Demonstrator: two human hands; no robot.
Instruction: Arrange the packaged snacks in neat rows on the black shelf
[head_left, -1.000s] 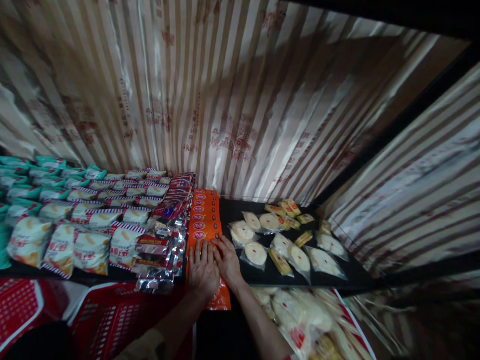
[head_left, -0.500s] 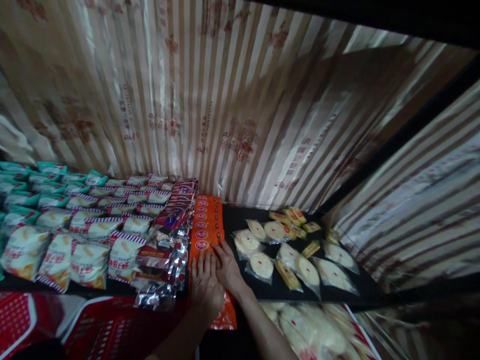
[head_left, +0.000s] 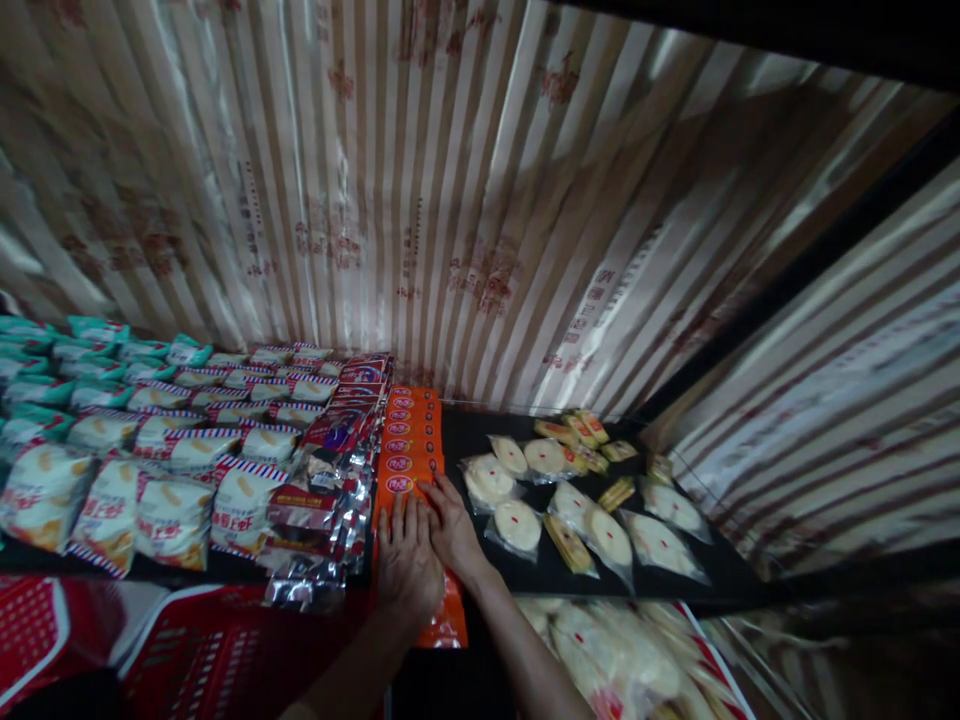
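Okay so both hands are going bare here. The left hand [head_left: 411, 568] is showing a broad back with long, tapering fingers [head_left: 400, 520], and the right hand [head_left: 456, 535] is looking narrower from this angle. Behind the fingers, the left forearm [head_left: 345, 665] and right forearm [head_left: 517, 635] are showing uncovered too, both widening past the wrists. Way back from the left fingers, a pale edge [head_left: 298, 712] is peeking in, but it's looking too dim to call a cuff.
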